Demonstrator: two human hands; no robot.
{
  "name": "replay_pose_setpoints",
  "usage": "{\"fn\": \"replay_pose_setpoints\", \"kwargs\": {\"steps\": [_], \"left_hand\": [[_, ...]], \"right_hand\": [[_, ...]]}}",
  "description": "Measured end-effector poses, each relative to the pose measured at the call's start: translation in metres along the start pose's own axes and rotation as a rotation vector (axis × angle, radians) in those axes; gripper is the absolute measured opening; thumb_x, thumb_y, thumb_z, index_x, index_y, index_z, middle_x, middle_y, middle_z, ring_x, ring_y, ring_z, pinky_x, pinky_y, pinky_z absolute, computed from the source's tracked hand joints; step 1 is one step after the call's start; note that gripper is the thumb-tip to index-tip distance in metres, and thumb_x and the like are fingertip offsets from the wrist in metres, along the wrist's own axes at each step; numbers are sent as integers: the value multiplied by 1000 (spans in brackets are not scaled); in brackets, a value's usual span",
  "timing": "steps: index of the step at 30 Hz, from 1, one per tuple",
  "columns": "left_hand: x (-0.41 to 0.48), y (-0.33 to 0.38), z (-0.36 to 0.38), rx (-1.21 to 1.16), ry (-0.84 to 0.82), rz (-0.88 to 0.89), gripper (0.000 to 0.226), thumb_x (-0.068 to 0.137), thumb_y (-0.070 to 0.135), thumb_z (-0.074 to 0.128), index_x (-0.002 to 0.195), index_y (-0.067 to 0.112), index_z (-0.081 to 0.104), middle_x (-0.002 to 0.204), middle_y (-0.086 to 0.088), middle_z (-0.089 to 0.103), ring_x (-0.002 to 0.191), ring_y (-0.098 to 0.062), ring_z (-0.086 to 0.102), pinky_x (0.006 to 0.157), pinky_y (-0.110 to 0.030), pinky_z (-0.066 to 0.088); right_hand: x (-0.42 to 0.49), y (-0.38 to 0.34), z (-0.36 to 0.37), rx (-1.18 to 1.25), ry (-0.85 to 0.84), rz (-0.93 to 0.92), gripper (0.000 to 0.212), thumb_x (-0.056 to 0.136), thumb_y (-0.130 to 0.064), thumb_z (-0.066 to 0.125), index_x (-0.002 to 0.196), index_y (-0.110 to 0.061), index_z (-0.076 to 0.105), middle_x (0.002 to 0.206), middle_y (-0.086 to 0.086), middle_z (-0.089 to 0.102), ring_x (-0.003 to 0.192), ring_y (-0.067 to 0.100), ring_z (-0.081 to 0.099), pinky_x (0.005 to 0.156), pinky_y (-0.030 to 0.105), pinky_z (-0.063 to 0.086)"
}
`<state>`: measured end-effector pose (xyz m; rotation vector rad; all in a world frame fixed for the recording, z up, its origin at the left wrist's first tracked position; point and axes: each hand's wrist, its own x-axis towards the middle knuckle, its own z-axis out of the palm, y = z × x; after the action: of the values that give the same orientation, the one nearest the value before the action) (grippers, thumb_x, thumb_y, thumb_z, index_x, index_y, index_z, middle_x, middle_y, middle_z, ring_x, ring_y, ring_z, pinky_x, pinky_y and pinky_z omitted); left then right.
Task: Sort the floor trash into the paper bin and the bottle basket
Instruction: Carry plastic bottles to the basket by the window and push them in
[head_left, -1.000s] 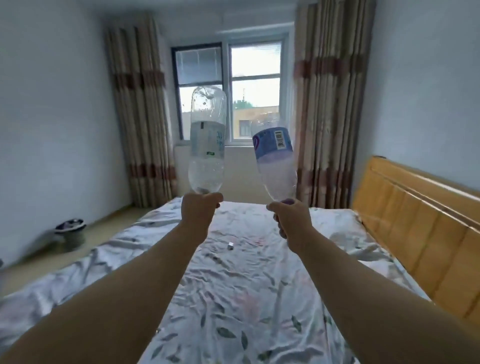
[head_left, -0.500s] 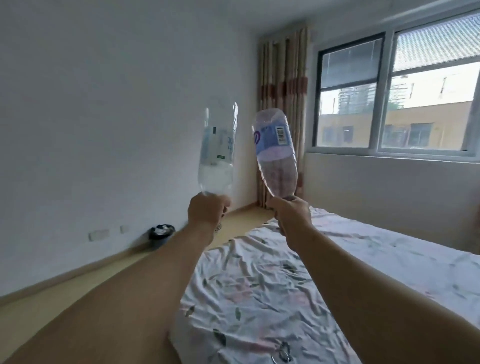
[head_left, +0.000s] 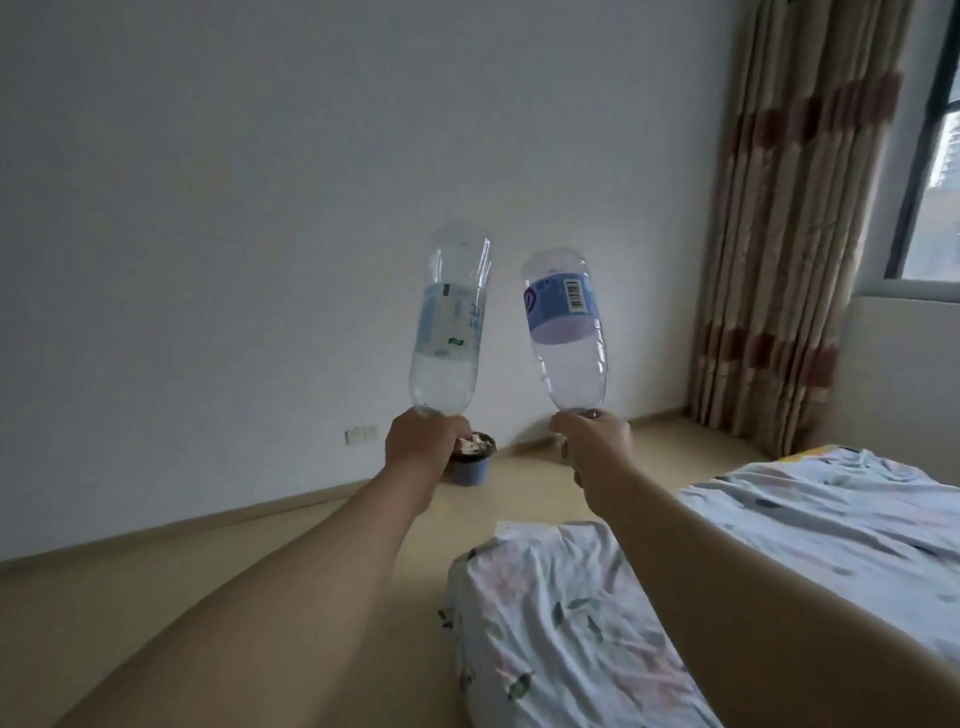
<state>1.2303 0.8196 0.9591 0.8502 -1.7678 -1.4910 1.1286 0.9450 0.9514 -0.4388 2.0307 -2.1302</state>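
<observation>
You had turned left to the wall (head_left: 234, 208), bringing the paper-filled bin (head_left: 470, 465) in at twelve o'clock; no bottle basket showed. Your left hand (head_left: 423, 441) and right hand (head_left: 589, 441) each clenched a neck. Both bottles stood base-up, near vertical, the left bottle (head_left: 449, 327) leaning toward one o'clock and the right bottle (head_left: 566, 332) toward eleven.

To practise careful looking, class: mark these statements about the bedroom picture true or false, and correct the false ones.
1. The left hand holds the pale-labelled bottle by its neck, base up. True.
2. The right hand holds nothing. False: it grips the blue-labelled bottle.
3. The small bin stands on the floor by the wall. True.
4. The curtain hangs left of both bottles. False: it hangs to their right.
</observation>
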Motion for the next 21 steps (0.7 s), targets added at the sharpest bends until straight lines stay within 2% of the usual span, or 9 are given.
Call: {"fn": "replay_pose_setpoints", "kwargs": {"steps": [4,7,9,11,15,17,21], "left_hand": [[67,-38,-35,69,117,-46,22,76,7,61,59,10,48,64,-6,51,51,-18,37,49,-24,26],[123,-65,-56,75,154,-77,20,72,11,62,58,10,48,64,-5,51,51,-19,37,50,-24,26],[160,-80,-67,65,157,-106,18,66,15,63,58,11,48,64,-6,52,50,-21,38,51,-25,28],[194,-93,-78,61,158,-140,19,70,11,63,57,11,48,62,-4,52,51,-20,38,52,-25,28],[281,-121,-108,35,186,-210,14,74,9,61,63,11,53,62,-1,55,53,-17,42,51,-23,31],[323,-132,-111,34,200,-226,14,75,9,62,64,12,54,62,0,56,54,-16,43,50,-23,31],[384,-151,-89,84,119,-269,9,73,11,63,68,14,56,65,1,58,56,-16,45,50,-21,31]], "right_hand": [[45,30,78,-50,-147,34,30,74,-6,59,54,-16,39,51,2,33,48,15,24,47,23,19],[81,54,136,-55,-190,61,26,75,-4,58,55,-13,42,49,2,34,44,15,23,45,21,19],[103,70,176,-55,-198,88,20,76,-7,59,61,-13,46,50,2,35,44,15,25,45,22,20],[120,84,211,-62,-197,134,15,78,-8,59,69,-13,48,54,2,35,45,14,26,44,23,21],[164,108,281,-57,-237,205,31,81,-6,59,57,-16,42,54,2,34,46,13,26,45,25,21],[189,120,307,-68,-223,226,31,80,-6,60,56,-15,42,53,2,35,45,13,27,44,24,21],[237,146,336,-101,-184,298,28,78,-7,61,58,-13,43,53,3,35,44,14,26,44,25,21]]}}
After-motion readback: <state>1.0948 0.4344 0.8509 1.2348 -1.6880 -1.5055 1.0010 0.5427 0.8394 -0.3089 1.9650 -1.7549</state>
